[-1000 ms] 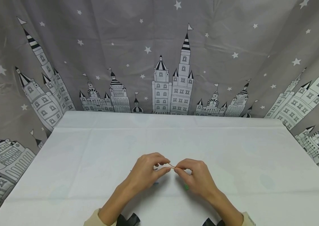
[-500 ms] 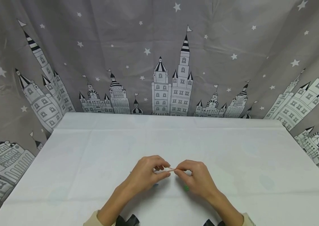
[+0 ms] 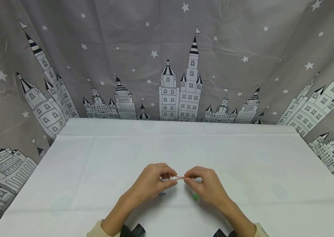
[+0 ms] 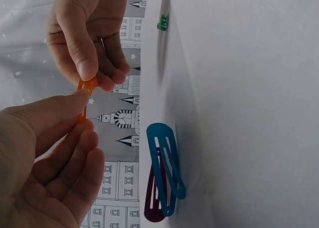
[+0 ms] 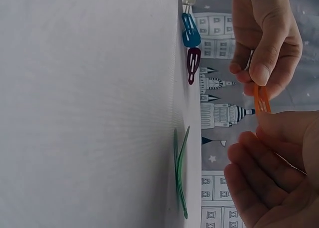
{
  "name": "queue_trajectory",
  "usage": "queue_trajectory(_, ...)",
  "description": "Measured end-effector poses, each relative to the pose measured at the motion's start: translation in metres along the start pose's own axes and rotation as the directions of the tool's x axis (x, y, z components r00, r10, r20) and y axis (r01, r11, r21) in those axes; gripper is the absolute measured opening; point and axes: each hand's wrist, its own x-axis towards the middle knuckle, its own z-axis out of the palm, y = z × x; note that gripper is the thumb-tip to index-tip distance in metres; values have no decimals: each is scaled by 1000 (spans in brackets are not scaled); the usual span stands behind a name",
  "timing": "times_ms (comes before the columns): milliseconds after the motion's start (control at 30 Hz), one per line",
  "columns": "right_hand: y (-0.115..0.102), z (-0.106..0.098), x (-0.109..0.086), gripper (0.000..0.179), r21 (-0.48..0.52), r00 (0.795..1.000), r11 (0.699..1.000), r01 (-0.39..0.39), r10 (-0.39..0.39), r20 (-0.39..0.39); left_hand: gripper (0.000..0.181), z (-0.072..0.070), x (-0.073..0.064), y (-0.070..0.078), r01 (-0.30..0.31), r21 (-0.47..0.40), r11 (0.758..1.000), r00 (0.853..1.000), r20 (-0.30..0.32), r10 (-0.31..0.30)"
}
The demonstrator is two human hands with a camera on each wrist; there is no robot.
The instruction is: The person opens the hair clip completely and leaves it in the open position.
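An orange snap hair clip is held above the table between both hands. My left hand pinches one end with thumb and fingers. At the other end, my right hand grips it between thumb and index finger. In the head view the clip's two arms look parted toward the left. A blue hair clip overlaps a maroon hair clip on the table in the left wrist view. Below my right hand lies a green hair clip, its arms apart in the right wrist view.
A pale hair clip lies beyond the blue one in the right wrist view. The white cloth-covered table runs back to a grey curtain printed with castles and stars. Black straps sit near both wrists.
The hands have shifted slightly down in the head view, and my left fingertips have drawn a little away from the right ones. Both stay on the orange hair clip.
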Motion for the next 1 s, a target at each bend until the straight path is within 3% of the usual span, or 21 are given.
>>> queue_trajectory(300,2,-1,0,6,-7,999,1000,-29,29,33,14,1,0,-3,26,-1,1000,999,37,-26)
queue_trajectory(567,5,0,-1,9,-24,998,999,-39,40,45,16,3,1,-5,2,58,998,992,122,-9)
queue_trajectory(1000,11,3,-3,8,-23,996,999,-37,39,81,17,3,1,-11,-40,112,993,987,157,22)
